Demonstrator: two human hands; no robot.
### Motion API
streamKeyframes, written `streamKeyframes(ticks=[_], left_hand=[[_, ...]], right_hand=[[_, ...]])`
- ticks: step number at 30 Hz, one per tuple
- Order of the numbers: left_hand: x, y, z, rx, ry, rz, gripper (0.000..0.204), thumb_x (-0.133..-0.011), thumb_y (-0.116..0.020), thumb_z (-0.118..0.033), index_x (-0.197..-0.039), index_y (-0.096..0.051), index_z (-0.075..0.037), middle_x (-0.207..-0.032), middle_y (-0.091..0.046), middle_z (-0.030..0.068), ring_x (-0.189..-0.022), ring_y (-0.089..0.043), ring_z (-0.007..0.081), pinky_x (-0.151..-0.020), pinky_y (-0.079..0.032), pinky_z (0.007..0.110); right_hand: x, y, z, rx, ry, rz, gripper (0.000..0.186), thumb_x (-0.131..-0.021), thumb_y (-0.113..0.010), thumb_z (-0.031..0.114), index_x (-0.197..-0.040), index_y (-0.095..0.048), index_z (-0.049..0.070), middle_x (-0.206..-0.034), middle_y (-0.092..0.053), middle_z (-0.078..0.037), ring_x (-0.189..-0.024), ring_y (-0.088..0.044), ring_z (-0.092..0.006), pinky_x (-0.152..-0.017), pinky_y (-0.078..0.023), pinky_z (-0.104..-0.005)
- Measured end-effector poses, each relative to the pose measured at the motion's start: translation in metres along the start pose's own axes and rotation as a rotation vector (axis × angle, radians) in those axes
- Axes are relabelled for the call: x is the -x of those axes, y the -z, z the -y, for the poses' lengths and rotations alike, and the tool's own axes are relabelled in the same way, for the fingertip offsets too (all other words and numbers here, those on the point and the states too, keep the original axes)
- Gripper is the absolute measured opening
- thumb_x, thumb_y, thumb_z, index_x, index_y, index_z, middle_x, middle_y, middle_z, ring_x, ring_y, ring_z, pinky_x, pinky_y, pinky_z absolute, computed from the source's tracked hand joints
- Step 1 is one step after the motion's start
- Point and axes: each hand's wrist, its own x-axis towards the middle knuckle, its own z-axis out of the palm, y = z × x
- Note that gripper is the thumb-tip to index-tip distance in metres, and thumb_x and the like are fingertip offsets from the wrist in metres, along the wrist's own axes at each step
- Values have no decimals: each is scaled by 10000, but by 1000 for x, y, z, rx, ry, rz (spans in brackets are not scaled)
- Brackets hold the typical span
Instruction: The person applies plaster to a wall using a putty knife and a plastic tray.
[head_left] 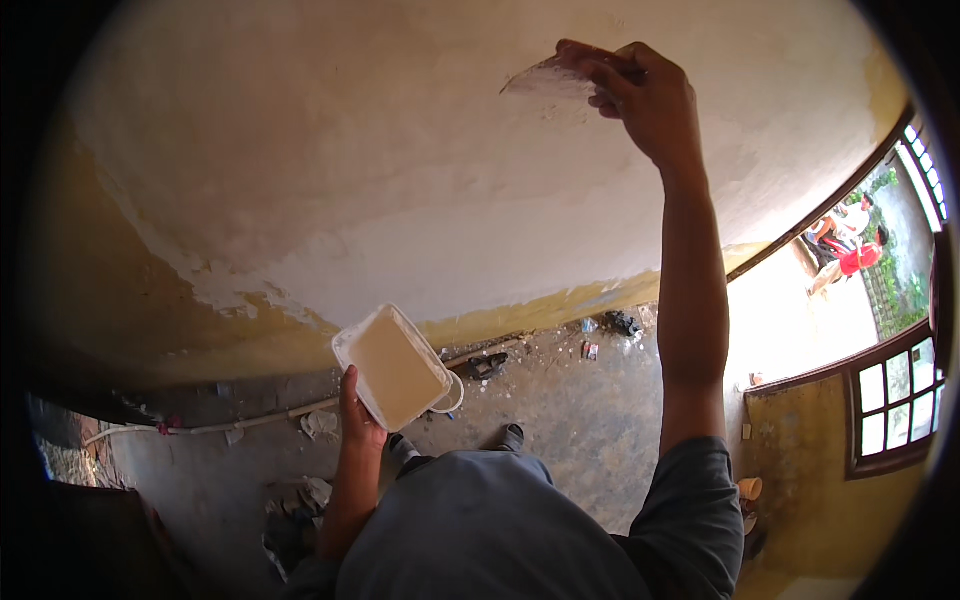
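Observation:
My right hand (650,100) is raised at the upper right, its fingers closed round a scraper (552,76). The scraper's wide, thin blade is smeared with pale filler and lies at the wall (350,160). A broad whitish coat covers much of that wall, with ragged edges over older yellow paint. Low in front of me, my left hand (361,418) grips a white rectangular tub (396,372) by its side and rim. The tub's inside looks cream-coloured; how much filler it holds I cannot tell. My left fingers are mostly hidden beneath it.
A white round rim (450,393) shows beside the tub. Black plastic bags (487,366) and scraps lie along the wall's foot on the grey floor (580,420). A long pale pole (260,416) runs at left. Two people (848,245) are outside the bright doorway; a paned window (900,395) stands at right.

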Motion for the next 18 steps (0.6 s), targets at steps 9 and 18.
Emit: streamKeyframes(ticks=[9, 18], left_hand=[[-3, -4, -1, -27, 21, -6, 669, -901, -641, -418, -1424, -420, -63, -1347, -553, 121, -1232, -554, 291, -1029, -474, 456], [-6, -3, 4, -37, 63, -13, 680, -898, -646, -423, -1420, -424, -49, -1347, -557, 124, -1236, -556, 285, -1026, -478, 451]], right_hand=[[-55, 40, 73, -104, 254, -380, 261, -866, -752, 205, -802, -633, -18, -695, -679, -105, -588, -641, -143, -555, -529, -278], [-19, -44, -16, 226, 296, -262, 231, -855, -761, 228, -860, -669, 17, -742, -708, -83, -659, -673, -127, -618, -542, -275]])
